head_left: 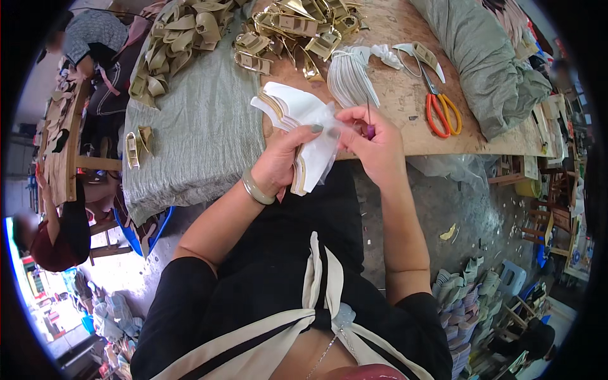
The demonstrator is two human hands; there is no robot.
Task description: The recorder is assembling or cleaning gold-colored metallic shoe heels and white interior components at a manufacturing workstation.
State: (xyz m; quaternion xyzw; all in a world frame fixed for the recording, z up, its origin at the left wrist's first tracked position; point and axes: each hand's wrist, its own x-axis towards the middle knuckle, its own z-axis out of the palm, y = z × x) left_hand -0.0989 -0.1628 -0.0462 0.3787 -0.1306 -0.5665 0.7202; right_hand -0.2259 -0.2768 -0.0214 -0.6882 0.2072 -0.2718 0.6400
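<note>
My left hand [282,158] is closed around a stack of curved white cut pieces [310,155], its thumb pressed on top. Tan and gold layers show along the stack's edges. At the stack's right end, my right hand [378,142] pinches thin clear plastic [330,121]. A small tool with a purple handle [370,132] and a thin metal shaft is also held in that hand, shaft upward. Just beyond the hands lies a tied bundle of thin white strips [350,76] on the wooden table [405,136].
Scissors with orange and yellow handles [441,114] lie to the right, beside a grey woven sack [487,69]. Gold heel-shaped parts [294,25] are heaped at the back. Beige pieces [180,44] pile on grey woven sheeting [196,139]. Another person [63,228] is at the far left.
</note>
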